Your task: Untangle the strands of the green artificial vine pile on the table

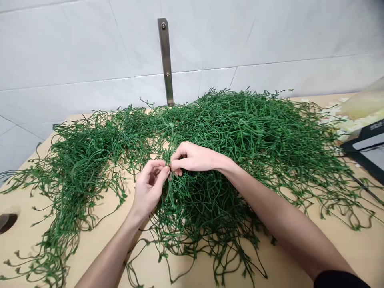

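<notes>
A big tangled heap of thin green plastic stems [240, 124] with small forked tips covers much of the table. Over its near middle part, my two hands meet almost fingertip to fingertip. My left hand [150, 186] is closed in a pinch, thumb against forefinger, on a green stem. From the right, my right hand [196, 157] pinches the stems at the same spot, its fingers curled inward. The exact piece between the fingertips is small and partly hidden by them. More stems hang just below both hands.
The pale wooden table [168, 266] meets a tiled wall [75, 44] with a metal strip [166, 60] fixed to it. At right lie white petals [345, 126] and a dark-edged device [367, 146]. A dark round object [7, 222] sits at the left edge.
</notes>
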{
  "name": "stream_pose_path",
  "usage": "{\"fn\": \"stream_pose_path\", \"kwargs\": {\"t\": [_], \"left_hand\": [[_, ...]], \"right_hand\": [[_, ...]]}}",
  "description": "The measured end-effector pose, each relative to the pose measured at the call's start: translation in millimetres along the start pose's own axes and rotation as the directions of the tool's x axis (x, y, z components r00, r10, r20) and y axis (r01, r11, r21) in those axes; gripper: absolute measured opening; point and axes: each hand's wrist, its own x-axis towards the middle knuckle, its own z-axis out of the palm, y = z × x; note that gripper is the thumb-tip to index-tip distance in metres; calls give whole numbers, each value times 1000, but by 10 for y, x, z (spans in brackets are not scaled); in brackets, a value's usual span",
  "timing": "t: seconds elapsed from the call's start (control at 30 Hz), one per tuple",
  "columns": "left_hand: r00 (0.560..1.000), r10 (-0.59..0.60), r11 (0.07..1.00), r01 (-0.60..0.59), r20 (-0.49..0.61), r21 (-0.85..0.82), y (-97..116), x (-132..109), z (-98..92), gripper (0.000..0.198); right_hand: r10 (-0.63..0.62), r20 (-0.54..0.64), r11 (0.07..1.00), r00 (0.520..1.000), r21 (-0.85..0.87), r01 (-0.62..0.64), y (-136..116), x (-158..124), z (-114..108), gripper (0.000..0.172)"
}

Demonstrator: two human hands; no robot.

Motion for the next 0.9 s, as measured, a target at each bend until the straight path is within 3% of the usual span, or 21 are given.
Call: {"fn": "stream_pose_path", "kwargs": {"t": [0.2,0.3,0.5,0.77,0.9], "left_hand": [[999,-11,1000,11,38,12,-23,-12,2,13],[1000,11,1000,-11,-10,21,-42,0,-12,16],[996,26,998,-21,-83,57,-77,18,-34,23],[1000,-15,1000,15,2,-19,1,24,9,22],[997,3,999,1,74,-53,17,13,10,16]], "right_hand": [[-43,-76,998,996,-55,39,-6,-9,34,29],[-101,-121,989,987,-116,87,-35,-15,40,29],[-81,-89,984,993,-166,66,-96,-66,-16,20],[-134,-106,936,985,-339,91,-165,-162,-37,20],[-69,-89,915,994,-403,28,-176,-164,-39,16]]}}
